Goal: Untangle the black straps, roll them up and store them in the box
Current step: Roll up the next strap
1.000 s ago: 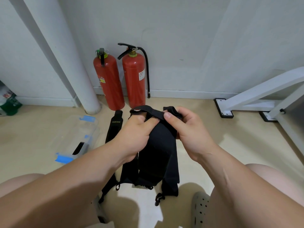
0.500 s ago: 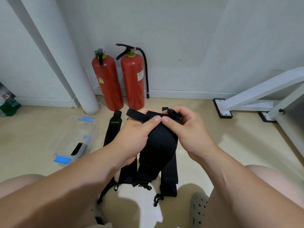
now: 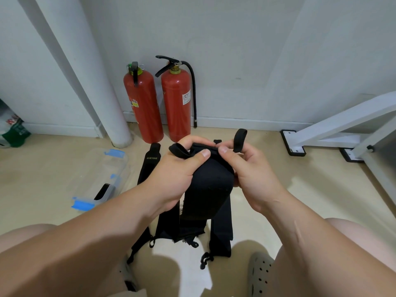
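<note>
A wide black strap [image 3: 206,189] hangs folded between both hands above the floor, its top end partly rolled. My left hand [image 3: 173,179] grips the roll from the left, thumb on top. My right hand [image 3: 250,174] pinches the top edge from the right, and a narrow loop [image 3: 240,139] sticks up above its fingers. More black straps [image 3: 220,232] with small clips trail down onto the floor under the hands. Another strap with "XUEYING" printed on it [image 3: 150,163] lies flat behind my left hand. A clear plastic box [image 3: 105,176] with blue latches lies on the floor to the left, a dark item inside it.
Two red fire extinguishers [image 3: 158,106] stand against the wall straight ahead, next to a white pipe [image 3: 94,82]. A white metal frame [image 3: 334,129] with black feet stands to the right. My knees flank the view, and a grey clog [image 3: 259,273] is at the bottom.
The strap's top end has been rolled further down into a thicker bundle. The narrow loop has come free and now stands up above my right hand.
</note>
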